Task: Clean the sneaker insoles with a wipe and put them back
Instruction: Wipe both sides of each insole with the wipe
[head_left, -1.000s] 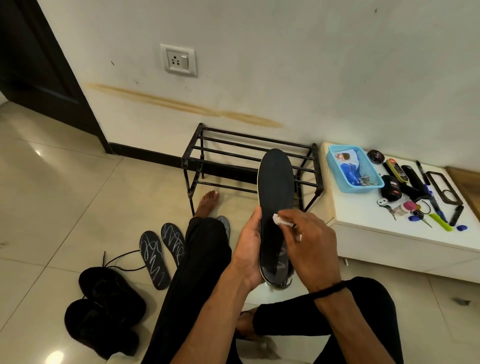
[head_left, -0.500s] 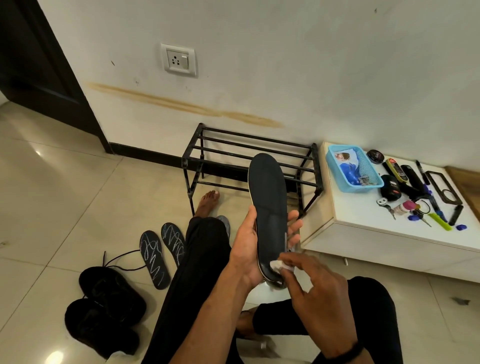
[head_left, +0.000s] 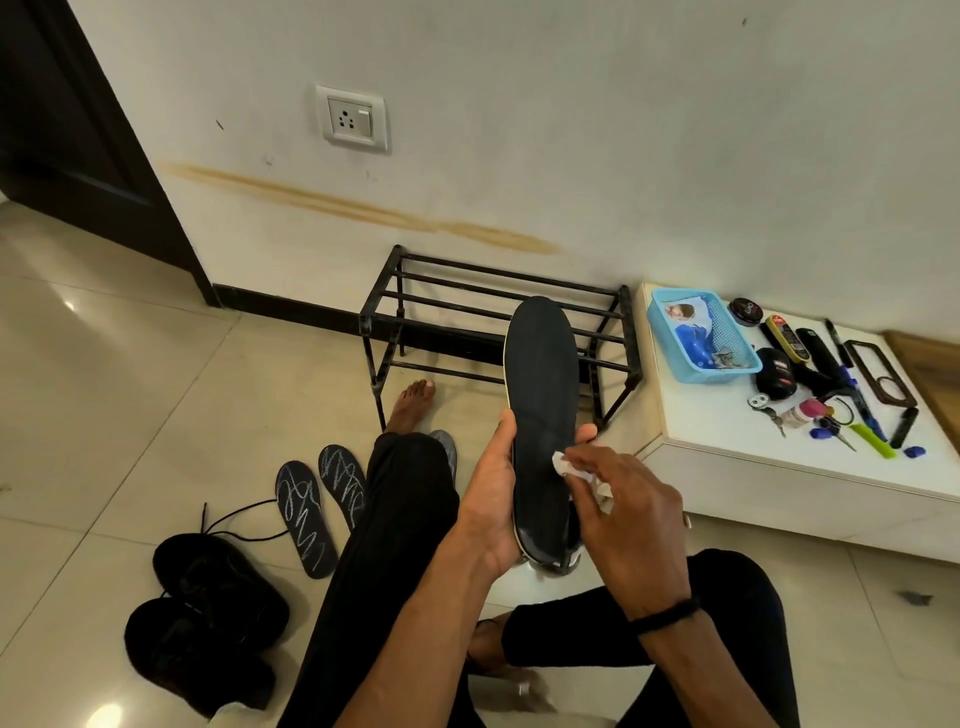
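Observation:
My left hand (head_left: 493, 499) grips a long black insole (head_left: 543, 384) by its lower half and holds it upright, toe end up. My right hand (head_left: 631, 525) pinches a small white wipe (head_left: 563, 464) and presses it against the insole's middle. Two more black insoles (head_left: 304, 514) with white scribble patterns lie on the floor to the left, beside my leg. A pair of black sneakers (head_left: 208, 618) sits at the lower left, laces trailing toward those insoles.
A black metal shoe rack (head_left: 441, 306) stands against the wall behind the insole. A low white cabinet (head_left: 727, 441) on the right carries a blue basket (head_left: 701, 335), polish tins, keys and pens. My legs in black trousers stretch across the tiled floor.
My right hand with the wipe went down to the insole's heel, then came back up to its middle. The insole tilted slightly in my left hand.

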